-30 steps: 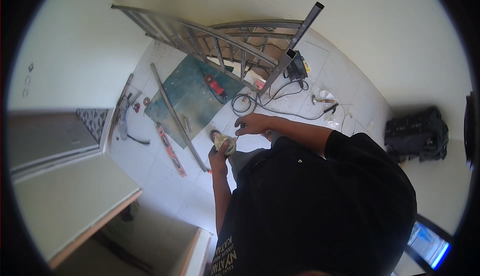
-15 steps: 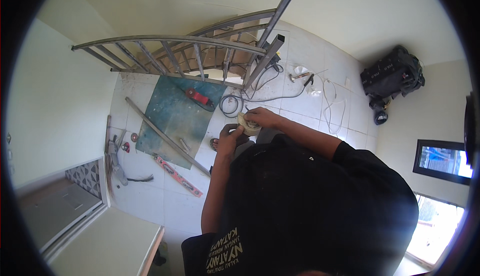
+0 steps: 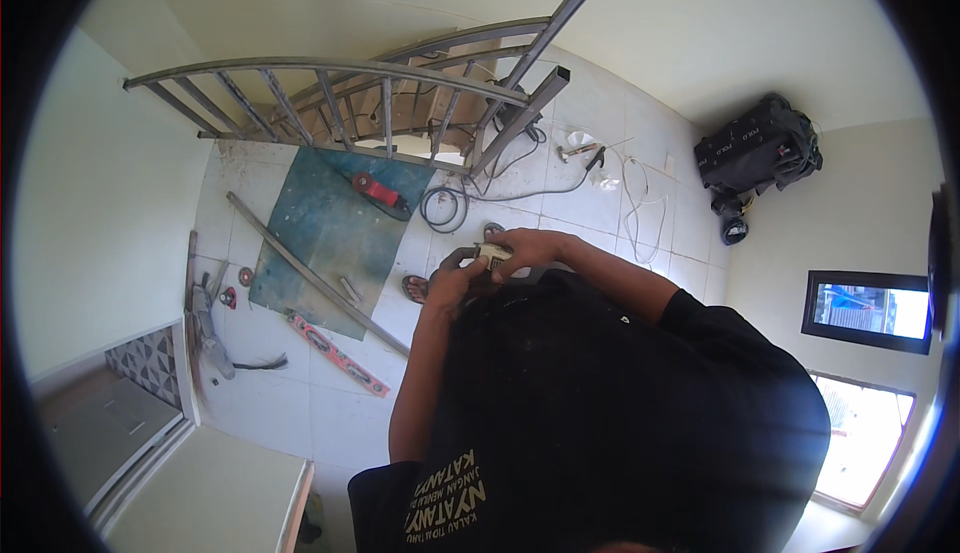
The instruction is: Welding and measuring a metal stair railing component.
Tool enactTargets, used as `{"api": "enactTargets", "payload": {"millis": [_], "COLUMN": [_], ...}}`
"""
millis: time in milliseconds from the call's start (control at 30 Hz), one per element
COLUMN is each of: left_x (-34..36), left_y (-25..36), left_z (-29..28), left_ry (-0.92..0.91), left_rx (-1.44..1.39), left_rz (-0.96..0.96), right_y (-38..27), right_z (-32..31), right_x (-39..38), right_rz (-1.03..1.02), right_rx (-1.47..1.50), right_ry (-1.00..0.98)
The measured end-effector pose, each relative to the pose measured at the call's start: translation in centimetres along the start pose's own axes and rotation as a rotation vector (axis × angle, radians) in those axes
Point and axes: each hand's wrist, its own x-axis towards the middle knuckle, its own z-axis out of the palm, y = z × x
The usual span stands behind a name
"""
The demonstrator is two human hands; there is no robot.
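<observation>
Both of my hands are together in front of my body, closed on one palm-sized, pale yellow rounded case [image 3: 492, 254] that looks like a tape measure. My left hand [image 3: 458, 279] grips its near left side, with the fingertips against it. From the right, my right hand [image 3: 530, 250] wraps over it with the thumb on its face. My fingers cover much of the case. Under and beside my hands, sandalled feet [image 3: 415, 288] show on the floor.
A metal railing frame [image 3: 388, 118] stands ahead. A red angle grinder [image 3: 378, 191] lies on a green sheet [image 3: 325, 223], crossed by a long metal bar [image 3: 300, 261]. Nearby lie a red spirit level [image 3: 338, 355], a coiled cable [image 3: 443, 211], a hammer [image 3: 580, 151] and a black bag [image 3: 760, 143].
The view has shifted slightly, so the room sits further left. The case has been turned in my hands and shows a different face; both hands still hold it.
</observation>
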Motion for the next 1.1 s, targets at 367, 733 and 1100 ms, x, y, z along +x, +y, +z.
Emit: {"api": "enactTargets", "payload": {"millis": [367, 733, 1100], "left_x": [0.1, -3.3, 3.2], "left_y": [-0.9, 7.9, 1.4], "left_z": [-3.5, -14.1, -10.6], "left_ry": [0.193, 0.567, 0.659], "left_rx": [0.074, -0.333, -0.001], "left_rz": [0.197, 0.735, 0.421], "right_y": [-3.0, 1.5, -12.8], "right_z": [-0.6, -12.4, -28.5], "right_x": [0.3, -9.9, -18.5], "right_rz": [0.131, 0.259, 0.401], "right_rx": [-0.29, -0.517, -1.298], "right_ry": [0.009, 0.215, 0.754]}}
